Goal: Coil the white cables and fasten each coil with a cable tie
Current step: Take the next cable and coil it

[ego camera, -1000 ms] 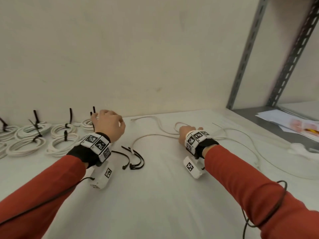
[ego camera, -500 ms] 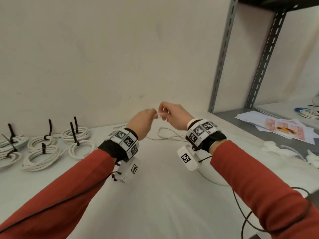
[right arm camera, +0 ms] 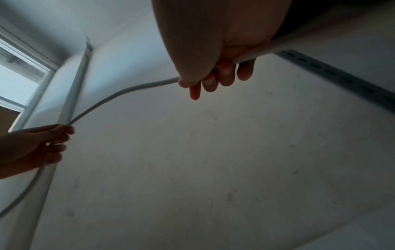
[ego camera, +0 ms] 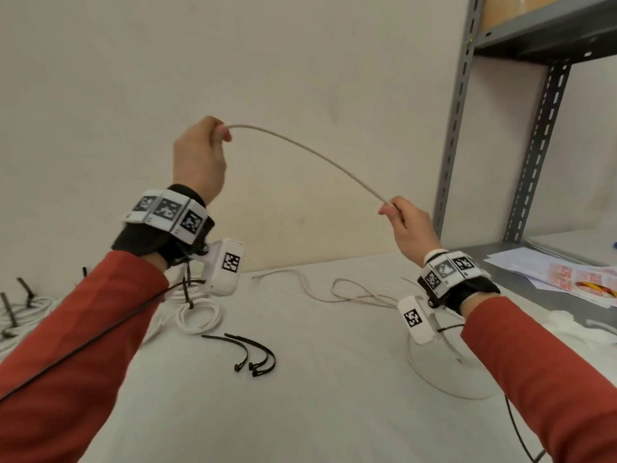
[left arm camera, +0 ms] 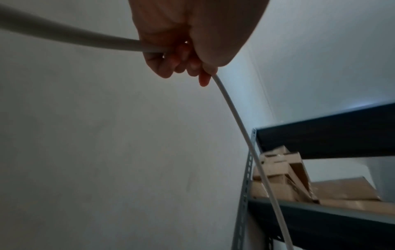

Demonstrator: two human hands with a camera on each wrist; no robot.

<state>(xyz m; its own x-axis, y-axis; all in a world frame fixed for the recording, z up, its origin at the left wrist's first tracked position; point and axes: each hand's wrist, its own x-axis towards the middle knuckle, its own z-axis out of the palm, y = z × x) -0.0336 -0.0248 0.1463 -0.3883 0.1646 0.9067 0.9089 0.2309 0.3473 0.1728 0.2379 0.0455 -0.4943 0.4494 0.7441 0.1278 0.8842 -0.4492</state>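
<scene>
Loose ties: three black cable ties (ego camera: 255, 354) lie on the counter (ego camera: 334, 396), nearest to the person and below the raised arms; none is in use.
Finished coil: one tied white coil (ego camera: 198, 317) rests on the counter just behind the ties, under the left wrist. More tied coils (ego camera: 20, 305) lie at the far left edge.
Step in hand: I judge that the coiling of a new cable is only starting. One stretch is held in the air and no loop is formed yet.
Left hand: the left hand (ego camera: 200, 155) is raised high, its fingers curled round the white cable (ego camera: 310, 155). In the left wrist view the cable goes in at one side of the fist and out at the other.
Right hand: the right hand (ego camera: 409, 225) is lower and well apart from the left. It pinches the same cable between thumb and fingers.
Cable: it arches between the two hands. The rest seems to hang from the right hand down to the counter, where slack (ego camera: 354, 294) lies farther back near the wall.
Next move: probably bring the right hand toward the left to lay the first loop, then feed more slack. The loops should stay even, and the cable should not twist.
Far right: a metal shelf (ego camera: 534, 262) with papers.
</scene>
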